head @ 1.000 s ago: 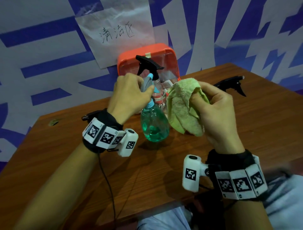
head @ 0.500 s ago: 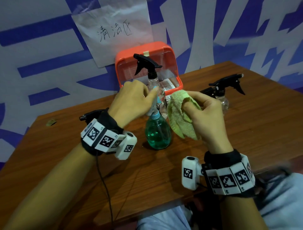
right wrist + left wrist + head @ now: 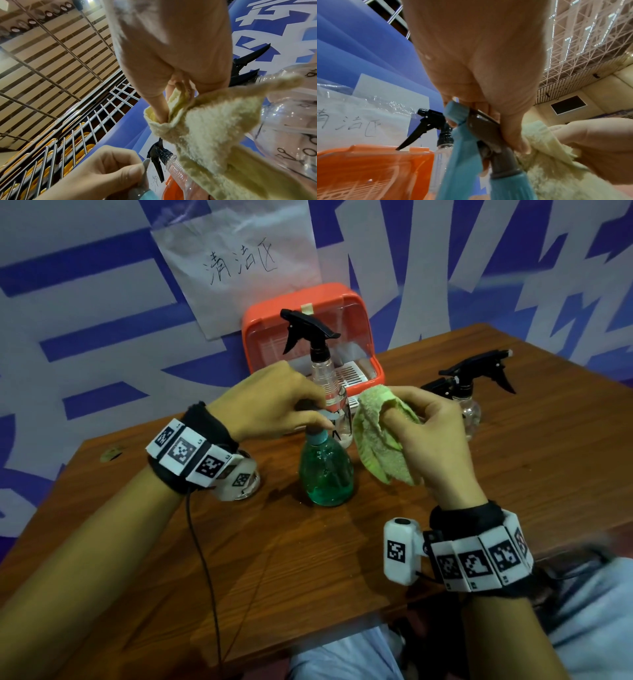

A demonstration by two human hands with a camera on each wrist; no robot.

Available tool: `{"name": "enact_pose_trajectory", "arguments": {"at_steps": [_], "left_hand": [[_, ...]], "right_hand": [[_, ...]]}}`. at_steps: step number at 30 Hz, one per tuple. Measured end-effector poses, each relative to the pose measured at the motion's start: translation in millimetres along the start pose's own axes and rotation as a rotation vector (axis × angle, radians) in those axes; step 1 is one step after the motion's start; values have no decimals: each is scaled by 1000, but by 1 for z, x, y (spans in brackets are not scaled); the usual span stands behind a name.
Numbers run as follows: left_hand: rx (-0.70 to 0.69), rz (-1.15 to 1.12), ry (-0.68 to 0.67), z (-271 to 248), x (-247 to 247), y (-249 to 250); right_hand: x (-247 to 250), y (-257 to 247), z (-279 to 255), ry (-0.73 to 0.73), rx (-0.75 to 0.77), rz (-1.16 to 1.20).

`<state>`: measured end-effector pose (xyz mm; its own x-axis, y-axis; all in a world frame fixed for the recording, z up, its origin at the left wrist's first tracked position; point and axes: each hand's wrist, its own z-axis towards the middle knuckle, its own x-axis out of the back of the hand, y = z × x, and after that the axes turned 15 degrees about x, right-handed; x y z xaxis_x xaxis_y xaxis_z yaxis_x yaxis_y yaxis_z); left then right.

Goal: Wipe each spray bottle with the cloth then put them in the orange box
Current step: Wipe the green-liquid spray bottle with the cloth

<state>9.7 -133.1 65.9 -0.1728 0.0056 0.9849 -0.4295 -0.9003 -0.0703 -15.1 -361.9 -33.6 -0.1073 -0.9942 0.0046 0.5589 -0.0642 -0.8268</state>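
Observation:
A green spray bottle [image 3: 325, 474] stands upright on the table's middle. My left hand [image 3: 274, 402] grips its blue-grey spray head [image 3: 479, 129] from above. My right hand [image 3: 428, 433] holds a yellow-green cloth [image 3: 380, 440] bunched in its fingers, just right of the bottle's neck [image 3: 205, 128]. A tall clear bottle with a black trigger [image 3: 325, 371] stands behind, in front of the orange box [image 3: 274, 313]. A short clear bottle with a black trigger [image 3: 469, 402] stands at the right. Another clear bottle [image 3: 245, 484] is partly hidden behind my left wrist.
The orange box has a clear lid raised and a white grid tray [image 3: 349, 374] inside. It stands against the blue-white wall under a paper sign [image 3: 236, 265]. The wooden table [image 3: 308, 570] ends just before my lap. A black cable [image 3: 202, 559] trails from my left wrist.
Both hands and the green bottle sit lower and nearer to me. The right hand with the cloth has stayed beside the bottle's neck. The short bottle at right came into view.

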Motion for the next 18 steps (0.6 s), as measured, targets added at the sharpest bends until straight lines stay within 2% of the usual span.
{"name": "enact_pose_trajectory", "arguments": {"at_steps": [8, 12, 18], "left_hand": [[209, -22, 9, 7, -16, 5], [197, -82, 81, 3, -22, 10], [143, -342, 175, -1, -19, 22]], "right_hand": [[-4, 7, -3, -40, -40, -26], [-5, 0, -3, -41, 31, 11], [-8, -2, 0, -82, 98, 90]]}}
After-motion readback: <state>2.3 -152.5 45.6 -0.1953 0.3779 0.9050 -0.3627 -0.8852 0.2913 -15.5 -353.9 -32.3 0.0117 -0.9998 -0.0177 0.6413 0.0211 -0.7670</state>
